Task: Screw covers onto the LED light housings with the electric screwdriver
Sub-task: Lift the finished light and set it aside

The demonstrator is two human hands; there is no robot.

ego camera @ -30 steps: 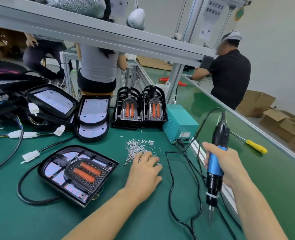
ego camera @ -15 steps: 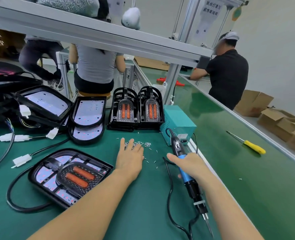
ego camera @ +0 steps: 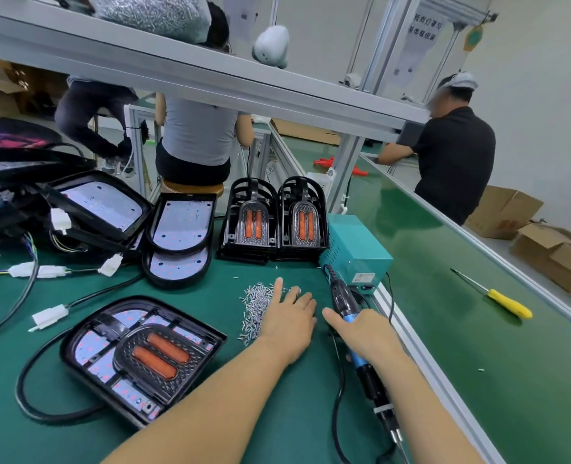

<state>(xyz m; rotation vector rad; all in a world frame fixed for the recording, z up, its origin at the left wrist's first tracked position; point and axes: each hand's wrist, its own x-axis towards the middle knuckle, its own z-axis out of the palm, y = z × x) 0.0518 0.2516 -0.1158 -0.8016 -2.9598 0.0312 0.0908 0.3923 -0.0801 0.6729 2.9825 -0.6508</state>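
A black LED light housing (ego camera: 86, 356) lies on the green bench at lower left, with a black cover (ego camera: 158, 356) bearing two orange lenses set in it. My left hand (ego camera: 289, 318) rests flat, fingers spread, on a pile of small silver screws (ego camera: 255, 301). My right hand (ego camera: 361, 331) grips the blue-and-black electric screwdriver (ego camera: 364, 366), which lies slanted with its bit pointing toward me.
Two stacks of covers (ego camera: 272, 219) stand at the back, with bare housings (ego camera: 180, 236) and white-plugged cables to their left. A teal power box (ego camera: 357, 249) sits by the aluminium rail. A yellow-handled screwdriver (ego camera: 508, 303) lies on the conveyor belt. Other people work behind.
My right hand has swung the screwdriver down from upright to a low slant beside my left hand. My left hand has stayed on the screw pile, shifting slightly.
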